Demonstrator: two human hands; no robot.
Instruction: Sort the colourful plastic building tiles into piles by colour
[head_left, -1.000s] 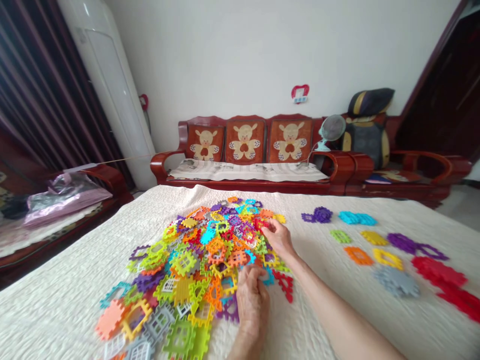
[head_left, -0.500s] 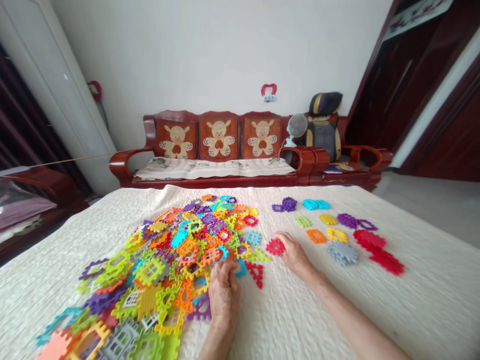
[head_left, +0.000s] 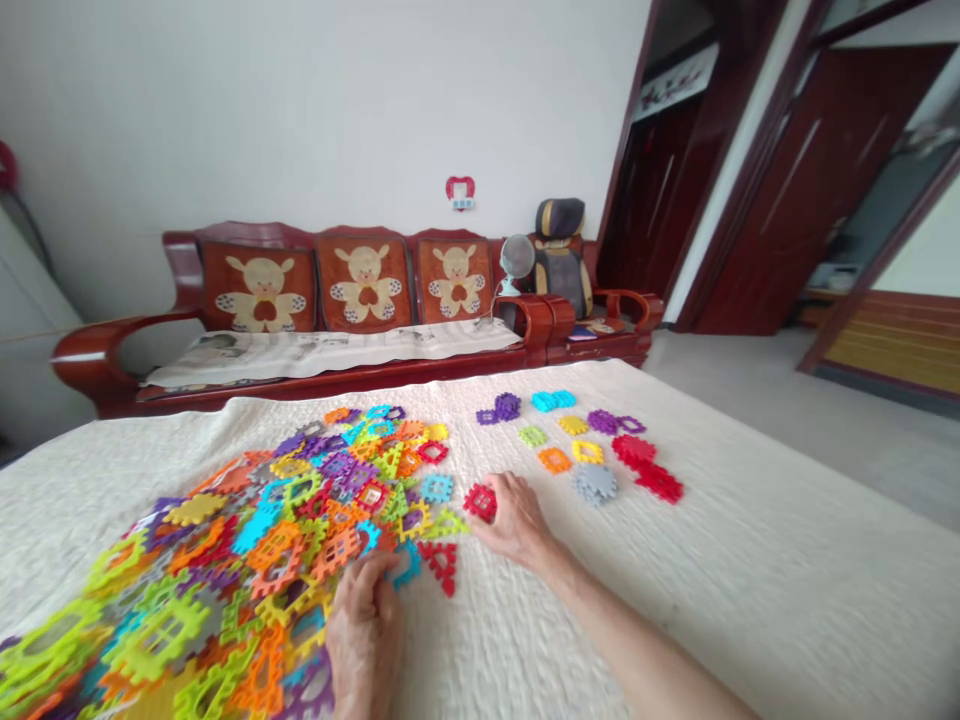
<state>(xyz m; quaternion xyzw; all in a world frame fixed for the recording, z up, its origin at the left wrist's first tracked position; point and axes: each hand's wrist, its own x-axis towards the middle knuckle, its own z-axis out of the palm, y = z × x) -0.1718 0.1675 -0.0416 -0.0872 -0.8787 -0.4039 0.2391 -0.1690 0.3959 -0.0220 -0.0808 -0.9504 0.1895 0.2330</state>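
Observation:
A big heap of bright plastic interlocking tiles [head_left: 247,540] covers the left of a cream quilted bed cover [head_left: 750,600]. My right hand [head_left: 517,520] rests on the cover just right of the heap, fingers closed on a red square tile [head_left: 480,500]. My left hand [head_left: 364,630] lies at the heap's near edge, fingers curled on a blue tile [head_left: 409,565]. A red triangle tile [head_left: 442,565] lies between my two hands. To the right, small groups sorted by colour sit apart: red tiles [head_left: 649,470], a grey tile [head_left: 596,483], orange [head_left: 555,459], yellow, green, purple and blue tiles [head_left: 553,400].
A red wooden sofa [head_left: 337,330] with bear-print cushions stands behind the bed, with a small fan [head_left: 516,258] and a cushion stack [head_left: 559,255] at its right end. Dark wooden doors [head_left: 757,200] are on the right, with bare floor [head_left: 810,420] beyond the bed's right edge.
My right hand drew a red tile out of the heap towards the right. The camera swung right, so the heap slid left in view. My left hand stayed at the heap's near edge.

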